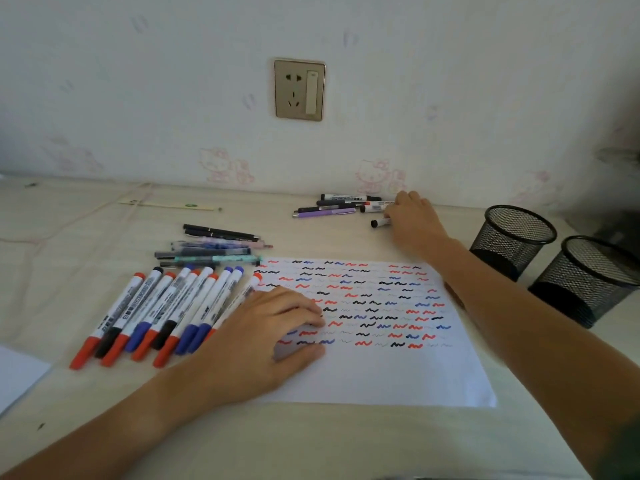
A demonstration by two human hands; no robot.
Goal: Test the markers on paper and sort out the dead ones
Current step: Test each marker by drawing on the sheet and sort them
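A white paper sheet [381, 372] full of red, blue and black squiggles lies in front of me. My left hand [263, 337] rests flat on its left part, fingers spread, holding nothing. Left of it lies a row of several white markers [162, 310] with red, blue and black caps. My right hand [414, 220] reaches to the far side of the desk and grips a black-capped marker [379, 222] low over the desk. That marker is next to a small pile of markers and pens [341, 205] near the wall.
A group of thin pens [214, 247] lies above the marker row. Two black mesh pen cups [512, 237] [595, 275] stand at the right. A ruler [169, 204] lies far left, a second paper's corner [17, 375] sits at the left edge, and a wall socket [299, 89] is behind.
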